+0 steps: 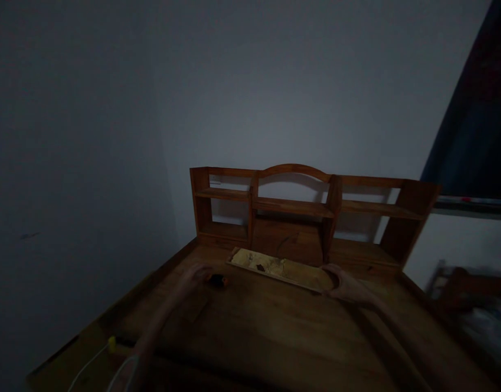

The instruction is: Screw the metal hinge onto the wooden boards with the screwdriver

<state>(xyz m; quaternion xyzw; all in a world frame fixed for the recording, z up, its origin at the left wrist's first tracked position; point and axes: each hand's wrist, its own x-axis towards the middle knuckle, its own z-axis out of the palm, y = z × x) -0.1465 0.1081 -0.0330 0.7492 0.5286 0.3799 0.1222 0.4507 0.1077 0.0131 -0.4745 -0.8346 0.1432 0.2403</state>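
A long, shallow wooden tray (303, 273), pale inside with worn, dark patches, lies across the back of the wooden desk (270, 321). At its right end is my right hand (345, 284), fingers on the far edge and thumb on the near edge, gripping it. My left hand (196, 273) is over the desk left of the tray, fingers curved and apart. Just beside its fingertips sits a small black object with orange ends (218, 280), too dark to name. I see no hold on it.
A wooden shelf unit (293, 208) with several compartments stands along the desk's back edge, against the wall. Near my left forearm is a yellow piece (112, 344) by a white cord (87, 366). A dark curtain (474, 125) hangs at right. The light is dim.
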